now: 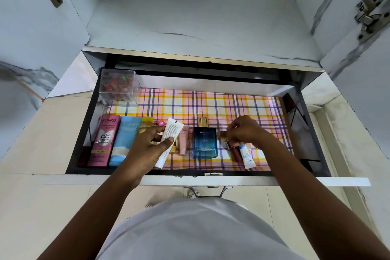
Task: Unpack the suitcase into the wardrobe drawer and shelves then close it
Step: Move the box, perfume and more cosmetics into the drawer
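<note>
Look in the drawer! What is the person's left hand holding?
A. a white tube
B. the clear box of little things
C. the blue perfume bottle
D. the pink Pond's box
A: the left hand grips a white tube between thumb and fingers, while the blue cologne bottle, the pink Pond's box and the clear box all sit untouched in the drawer.

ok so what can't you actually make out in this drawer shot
- Small items behind the left hand, head view: hidden by the hand and the white tube it grips.
- What the right hand pinches: its fingers cover it.
- Contents of the clear box: blurred red bits.
- Print on the small white tube: too small.
- The suitcase: outside the frame.
</note>
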